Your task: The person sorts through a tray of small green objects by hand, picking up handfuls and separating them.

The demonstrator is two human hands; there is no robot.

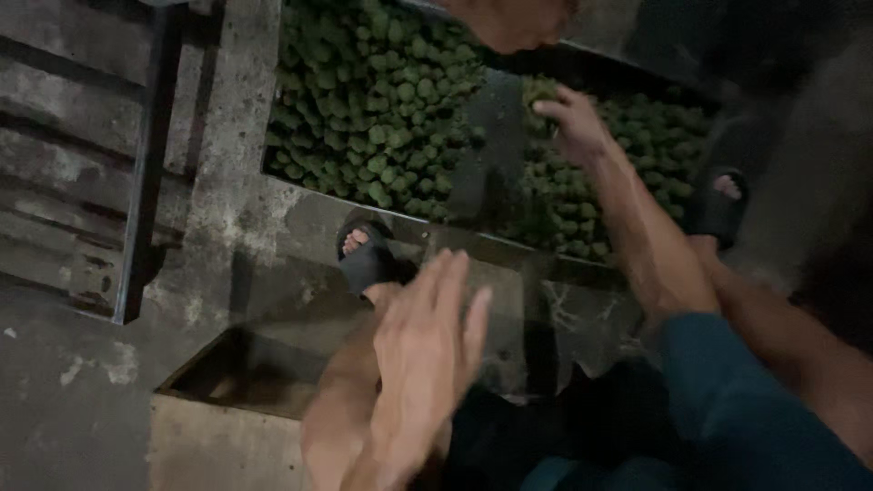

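Note:
A sunken concrete bin holds a heap of small round green fruits. My right hand is stretched out over the heap, its fingers curled around a small clump of green fruits. Nearer to me, my left hand hovers flat with its fingers apart, holding nothing, above my bare left knee. My feet wear dark slippers: the left foot stands on the bin's concrete rim, the right foot by the heap's right side.
A dark plank crosses the heap in the middle. Part of another person shows at the top edge. A dark metal rail runs down the left, and a square concrete pit lies below it.

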